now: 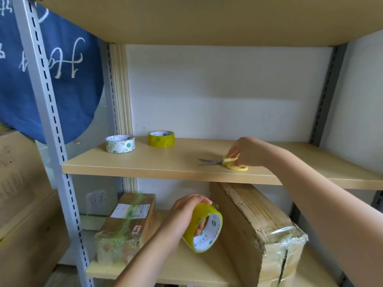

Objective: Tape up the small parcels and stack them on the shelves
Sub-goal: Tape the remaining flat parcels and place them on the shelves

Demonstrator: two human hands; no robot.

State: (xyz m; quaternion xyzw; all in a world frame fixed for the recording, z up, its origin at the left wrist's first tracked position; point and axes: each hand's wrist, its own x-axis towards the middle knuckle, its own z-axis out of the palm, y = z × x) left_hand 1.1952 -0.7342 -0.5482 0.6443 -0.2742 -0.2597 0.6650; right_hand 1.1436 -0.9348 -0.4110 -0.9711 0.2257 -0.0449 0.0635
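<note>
The left hand (187, 212) grips a yellow tape roll (204, 228) beside the tilted brown cardboard parcel (259, 228); above that parcel, the right hand's (245, 151) fingers pinch yellow-handled scissors (226, 162) lying on the shelf (165, 162).

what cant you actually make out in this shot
- Head view: whether the right hand actually grips the yellow-handled scissors; its fingers cover one handle loop.
- Head view: the print on the white label of the small taped cardboard parcel; too small.
- Head view: the large tilted cardboard box; bottom edge cuts it off.
</note>
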